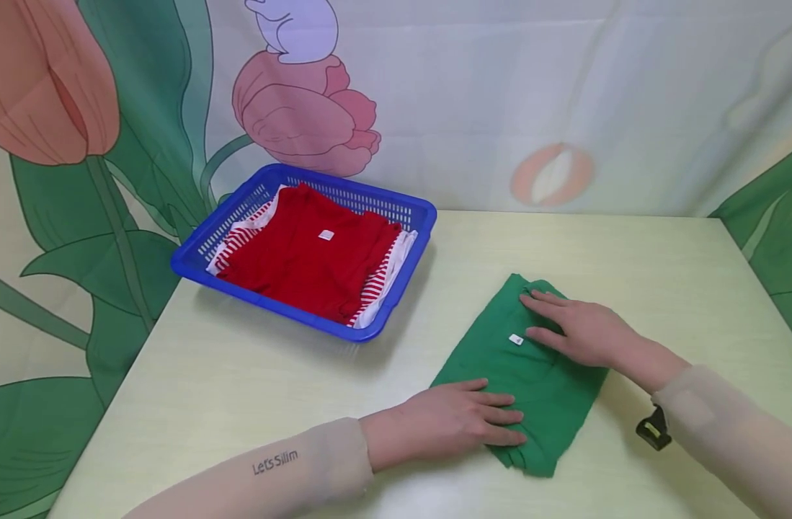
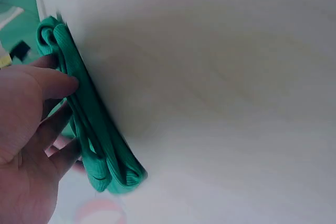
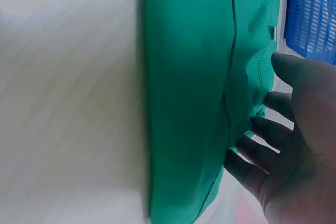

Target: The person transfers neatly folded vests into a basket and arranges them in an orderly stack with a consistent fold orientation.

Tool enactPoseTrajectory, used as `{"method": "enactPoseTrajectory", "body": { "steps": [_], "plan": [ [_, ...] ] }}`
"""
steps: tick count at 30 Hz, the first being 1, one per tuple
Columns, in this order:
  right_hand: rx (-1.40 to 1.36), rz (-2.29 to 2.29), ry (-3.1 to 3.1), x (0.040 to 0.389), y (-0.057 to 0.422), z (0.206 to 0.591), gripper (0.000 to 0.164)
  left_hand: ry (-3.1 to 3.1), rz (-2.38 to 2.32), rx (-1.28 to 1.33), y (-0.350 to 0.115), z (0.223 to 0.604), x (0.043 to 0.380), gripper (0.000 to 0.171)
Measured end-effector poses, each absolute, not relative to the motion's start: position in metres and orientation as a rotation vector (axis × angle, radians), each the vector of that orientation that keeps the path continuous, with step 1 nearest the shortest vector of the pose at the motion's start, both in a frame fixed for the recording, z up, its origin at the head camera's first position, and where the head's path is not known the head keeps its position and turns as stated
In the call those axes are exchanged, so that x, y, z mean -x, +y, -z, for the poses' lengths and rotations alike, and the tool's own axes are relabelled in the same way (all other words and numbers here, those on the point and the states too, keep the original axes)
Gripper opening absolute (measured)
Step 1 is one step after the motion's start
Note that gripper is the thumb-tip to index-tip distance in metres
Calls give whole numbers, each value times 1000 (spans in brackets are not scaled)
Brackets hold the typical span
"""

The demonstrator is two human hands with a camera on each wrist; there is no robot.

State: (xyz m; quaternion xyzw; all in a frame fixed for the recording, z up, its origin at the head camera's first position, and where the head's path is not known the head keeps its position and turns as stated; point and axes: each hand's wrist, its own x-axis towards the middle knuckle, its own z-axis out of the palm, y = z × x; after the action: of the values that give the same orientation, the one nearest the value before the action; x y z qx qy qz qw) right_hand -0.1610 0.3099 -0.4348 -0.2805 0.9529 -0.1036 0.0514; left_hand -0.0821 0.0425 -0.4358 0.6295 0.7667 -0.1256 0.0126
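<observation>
A folded green garment [image 1: 538, 389], with a small white label [image 1: 515, 339], lies slantwise on the table. My left hand [image 1: 450, 419] rests on its near left part, fingers stretched out over the cloth. On the far right part, the fingertips of my right hand [image 1: 580, 330] touch the cloth near the label, fingers extended. Stacked layers at the garment's end [image 2: 100, 124] show in the left wrist view beside the thumb and fingers. The right wrist view has a smooth folded side [image 3: 186, 87], with the spread fingers at its upper surface.
A blue plastic basket [image 1: 275, 306] stands at the back left of the pale table [image 1: 292, 375]. Inside it lie a red folded garment [image 1: 305, 252] on top and red-and-white striped cloth [image 1: 372, 285] beneath. A printed curtain [image 1: 460, 108] hangs behind the table.
</observation>
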Motion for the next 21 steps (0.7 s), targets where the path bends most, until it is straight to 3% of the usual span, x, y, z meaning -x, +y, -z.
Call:
{"method": "enactPoseTrajectory", "body": {
  "steps": [11, 21],
  "plan": [
    [717, 296, 2928, 149, 328, 436, 61, 2454, 200, -1846, 5, 430, 108, 43],
    [713, 309, 2916, 144, 328, 430, 64, 2437, 85, -1829, 1, 429, 112, 41]
  ]
}}
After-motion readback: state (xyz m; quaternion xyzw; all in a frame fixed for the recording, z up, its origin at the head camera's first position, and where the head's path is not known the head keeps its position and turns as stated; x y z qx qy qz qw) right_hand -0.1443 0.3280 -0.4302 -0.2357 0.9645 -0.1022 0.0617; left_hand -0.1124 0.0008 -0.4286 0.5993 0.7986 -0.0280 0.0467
